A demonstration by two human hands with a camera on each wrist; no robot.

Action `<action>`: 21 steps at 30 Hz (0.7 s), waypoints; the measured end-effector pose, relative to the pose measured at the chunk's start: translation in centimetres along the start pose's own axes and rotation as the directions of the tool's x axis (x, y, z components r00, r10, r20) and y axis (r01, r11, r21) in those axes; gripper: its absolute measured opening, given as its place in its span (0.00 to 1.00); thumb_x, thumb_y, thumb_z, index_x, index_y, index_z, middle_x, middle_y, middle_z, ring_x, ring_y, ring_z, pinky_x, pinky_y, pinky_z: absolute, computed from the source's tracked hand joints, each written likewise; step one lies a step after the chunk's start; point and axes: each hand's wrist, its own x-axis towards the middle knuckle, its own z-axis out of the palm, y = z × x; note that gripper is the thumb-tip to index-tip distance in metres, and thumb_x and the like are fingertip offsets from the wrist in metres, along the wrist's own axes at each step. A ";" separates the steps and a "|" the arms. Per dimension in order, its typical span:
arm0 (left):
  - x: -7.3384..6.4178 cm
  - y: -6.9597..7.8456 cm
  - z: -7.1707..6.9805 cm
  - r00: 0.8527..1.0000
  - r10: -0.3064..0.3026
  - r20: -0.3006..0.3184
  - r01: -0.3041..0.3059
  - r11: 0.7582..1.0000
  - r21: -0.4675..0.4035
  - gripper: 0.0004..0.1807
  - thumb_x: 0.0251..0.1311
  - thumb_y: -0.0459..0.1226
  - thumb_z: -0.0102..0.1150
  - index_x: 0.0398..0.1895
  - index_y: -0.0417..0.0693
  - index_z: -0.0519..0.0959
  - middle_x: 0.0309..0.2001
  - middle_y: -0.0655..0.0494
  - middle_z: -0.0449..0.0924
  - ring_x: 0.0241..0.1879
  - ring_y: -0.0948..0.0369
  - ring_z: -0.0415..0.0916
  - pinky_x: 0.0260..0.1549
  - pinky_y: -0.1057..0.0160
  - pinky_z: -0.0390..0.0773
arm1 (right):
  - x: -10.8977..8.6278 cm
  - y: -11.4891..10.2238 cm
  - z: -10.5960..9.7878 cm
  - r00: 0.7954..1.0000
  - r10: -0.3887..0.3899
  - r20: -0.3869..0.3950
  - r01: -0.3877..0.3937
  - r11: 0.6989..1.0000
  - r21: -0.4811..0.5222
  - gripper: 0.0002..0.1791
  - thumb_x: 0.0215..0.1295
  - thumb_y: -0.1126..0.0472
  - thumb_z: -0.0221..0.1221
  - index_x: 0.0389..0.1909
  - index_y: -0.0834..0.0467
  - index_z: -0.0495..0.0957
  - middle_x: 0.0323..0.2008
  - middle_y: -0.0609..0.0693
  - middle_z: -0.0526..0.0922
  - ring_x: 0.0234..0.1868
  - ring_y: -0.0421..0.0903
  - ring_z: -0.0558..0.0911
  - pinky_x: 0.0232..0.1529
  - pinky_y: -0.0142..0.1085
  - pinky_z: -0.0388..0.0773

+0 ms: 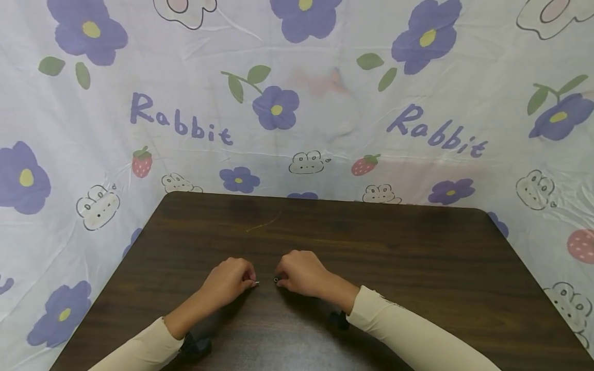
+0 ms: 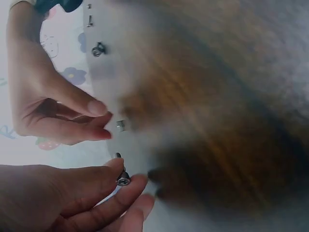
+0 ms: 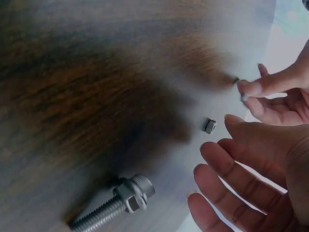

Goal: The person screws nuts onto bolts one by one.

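Note:
My left hand [image 1: 227, 281] pinches a small metal bolt [image 2: 123, 179] between thumb and forefinger. In the left wrist view its round, recessed head faces the camera, and part of the shank shows past the thumb. My right hand [image 1: 301, 270] hovers low over the table, its fingers loosely bent and apart with nothing between them, as the right wrist view shows. Just off its thumb and fingertips sits a small metal nut [image 3: 209, 125]. A larger bolt [image 3: 101, 212] with a nut threaded up near its knurled head lies on the table, on the near side of the right hand.
The dark wood-grain table [image 1: 371, 242] runs back to a hanging cloth [image 1: 334, 103] printed with flowers and rabbits. Farther along in the left wrist view lie more small metal pieces [image 2: 90, 21]. Dark wrist devices [image 1: 339, 320] sit under both cuffs.

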 end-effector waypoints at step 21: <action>-0.7 -1.6 -1.5 0.991 -0.017 -0.131 -0.041 0.904 -0.426 0.02 0.57 0.35 0.74 0.28 0.49 0.89 0.28 0.61 0.86 0.26 0.60 0.84 0.26 0.67 0.82 | 0.6 -1.3 1.0 1.000 -0.006 -0.001 0.006 0.978 -0.210 0.10 0.61 0.59 0.72 0.21 0.48 0.86 0.24 0.41 0.84 0.20 0.34 0.76 0.21 0.28 0.72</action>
